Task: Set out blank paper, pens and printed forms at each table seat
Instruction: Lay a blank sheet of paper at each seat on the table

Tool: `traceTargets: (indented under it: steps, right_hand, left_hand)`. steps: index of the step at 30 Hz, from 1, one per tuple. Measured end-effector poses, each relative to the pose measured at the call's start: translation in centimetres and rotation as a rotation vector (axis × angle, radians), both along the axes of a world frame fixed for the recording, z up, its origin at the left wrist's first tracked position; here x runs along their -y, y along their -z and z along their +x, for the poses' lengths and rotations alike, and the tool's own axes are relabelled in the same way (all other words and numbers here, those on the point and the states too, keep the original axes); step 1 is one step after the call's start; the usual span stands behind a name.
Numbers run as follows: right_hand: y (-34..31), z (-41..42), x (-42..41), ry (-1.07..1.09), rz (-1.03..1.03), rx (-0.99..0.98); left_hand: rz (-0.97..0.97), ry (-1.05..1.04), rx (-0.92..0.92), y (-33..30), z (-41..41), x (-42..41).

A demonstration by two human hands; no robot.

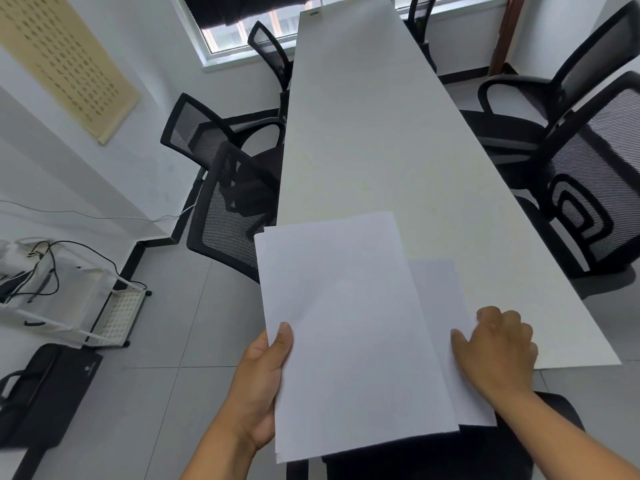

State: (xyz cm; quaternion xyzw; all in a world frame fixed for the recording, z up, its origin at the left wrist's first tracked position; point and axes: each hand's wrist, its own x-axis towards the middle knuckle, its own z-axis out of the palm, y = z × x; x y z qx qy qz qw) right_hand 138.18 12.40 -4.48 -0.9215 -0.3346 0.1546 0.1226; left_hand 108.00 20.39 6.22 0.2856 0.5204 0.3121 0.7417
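Observation:
A stack of blank white paper [346,323] is held over the near left end of the long white table [381,133]. My left hand [266,375] grips the stack's left edge, thumb on top. One separate white sheet [440,306] lies shifted to the right, partly under the stack, at the table's near end. My right hand [498,348] holds that sheet at its right edge, fingers curled on it. No pens or printed forms are in view.
Black mesh office chairs stand along the left side [228,209] and right side [585,188] of the table, one more [450,455] at the near end below me. A white wire cart [69,299] with cables and a black bag [41,393] sit at the left.

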Motion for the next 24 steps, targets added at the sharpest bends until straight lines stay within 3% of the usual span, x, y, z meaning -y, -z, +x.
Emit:
traceTargets:
  steps: [4,7,9,11,13,24]
  right_hand:
    - [-2.6,-1.3,-0.4,0.002,0.195,-0.173]
    - [-6.7,-2.7,-0.9,-0.03,0.4,-0.644]
    - [-10.0,-3.8,-1.0,-0.055,0.414,-0.97]
    - [-13.2,-4.8,-0.6,-0.075,0.415,-1.142]
    - [-16.4,-5.7,-0.1,-0.108,0.457,-1.204]
    - [-28.7,-10.6,3.3,-0.175,0.62,-1.113]
  left_hand:
    - [0.014,0.015,-0.003,-0.7,0.4,0.5]
    - [0.013,0.022,0.007,-1.9,0.4,1.0]
    - [0.024,0.026,0.012,-3.0,0.3,1.3]
    - [0.042,0.032,0.014,-4.7,0.1,1.6]
    - [0.078,0.028,0.018,-6.7,-0.3,2.0]
    - [0.309,-0.025,-0.038,-17.5,-4.0,5.0]
